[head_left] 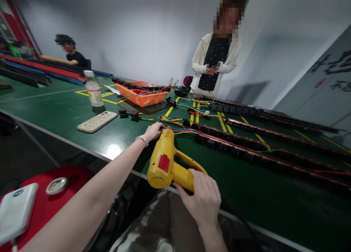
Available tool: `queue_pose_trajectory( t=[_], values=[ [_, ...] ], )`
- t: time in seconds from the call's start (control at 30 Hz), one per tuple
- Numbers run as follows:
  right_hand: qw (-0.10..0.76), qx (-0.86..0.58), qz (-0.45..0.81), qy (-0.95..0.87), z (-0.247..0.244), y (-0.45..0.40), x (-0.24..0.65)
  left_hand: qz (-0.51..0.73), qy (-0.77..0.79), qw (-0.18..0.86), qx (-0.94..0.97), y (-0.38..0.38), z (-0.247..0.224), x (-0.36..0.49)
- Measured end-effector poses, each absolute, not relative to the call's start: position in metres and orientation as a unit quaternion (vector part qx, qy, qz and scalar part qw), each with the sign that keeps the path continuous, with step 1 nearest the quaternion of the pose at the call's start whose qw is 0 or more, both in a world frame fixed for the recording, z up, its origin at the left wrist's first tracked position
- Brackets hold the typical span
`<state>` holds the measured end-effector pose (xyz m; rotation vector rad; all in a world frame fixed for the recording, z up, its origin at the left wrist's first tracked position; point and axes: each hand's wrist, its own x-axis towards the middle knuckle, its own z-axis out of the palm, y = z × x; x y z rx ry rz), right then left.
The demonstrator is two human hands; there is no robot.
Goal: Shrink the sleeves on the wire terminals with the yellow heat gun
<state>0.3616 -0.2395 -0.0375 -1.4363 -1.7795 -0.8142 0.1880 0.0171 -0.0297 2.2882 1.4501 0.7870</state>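
Observation:
My right hand [204, 193] is wrapped round the handle of a yellow heat gun [161, 160], which points away from me over the table's near edge. Just beyond its nozzle, my left hand [154, 130] has its fingers closed at the ends of several coloured wires [182, 130]; the nozzle partly hides the fingertips. These wires run right into a long strip of black sockets with copper bars [233, 148]. Black connectors with short wires [134, 114] lie just past my left hand.
An orange basket [142, 98] holds another strip. A bottle [94, 91] and a beige phone [97, 122] stand and lie at left. More socket strips [246, 109] stretch right. A red stool [74, 175] carries a white phone [19, 208]. Two people are beyond the table.

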Motion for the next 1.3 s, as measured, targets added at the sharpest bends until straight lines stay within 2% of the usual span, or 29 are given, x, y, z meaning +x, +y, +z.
queue_pose_trajectory(
  t=[0.23,0.4,0.77,1.0,1.3],
  values=[
    [0.346,-0.55,-0.302,-0.698,-0.038,-0.235,0.352,0.427,0.429,0.377,0.701,0.036,-0.039,0.192],
    [0.326,-0.557,-0.295,-0.704,-0.036,-0.238,0.353,0.439,0.406,0.423,0.681,0.028,-0.031,0.19],
    [0.303,-0.589,-0.281,-0.695,-0.034,-0.239,0.375,0.469,0.408,0.356,0.698,0.025,-0.036,0.192],
    [0.293,-0.621,-0.304,-0.66,-0.032,-0.247,0.388,0.435,0.454,0.283,0.724,0.018,-0.032,0.19],
    [0.289,-0.651,-0.288,-0.64,-0.028,-0.25,0.394,0.433,0.458,0.239,0.738,0.013,-0.026,0.192]
  ],
)
